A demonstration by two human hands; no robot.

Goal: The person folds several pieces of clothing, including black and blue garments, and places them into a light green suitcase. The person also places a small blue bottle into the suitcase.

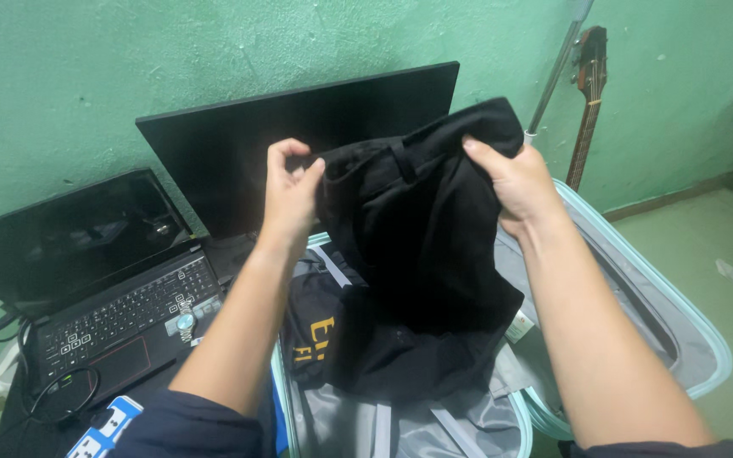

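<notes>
Both my hands hold up a black pair of trousers (422, 229) by the waistband. My left hand (292, 188) pinches its left edge and my right hand (511, 178) grips its right edge. The garment hangs down into an open light-blue suitcase (689, 335) with grey lining. Under the trousers in the suitcase lies a dark garment with yellow print (320, 326).
An open black laptop (103, 280) sits at the left with a wristwatch (185, 323) on its keyboard and cables beside it. A dark monitor (239, 144) leans against the green wall. A guitar neck (587, 102) and a metal pole (557, 68) stand at the right.
</notes>
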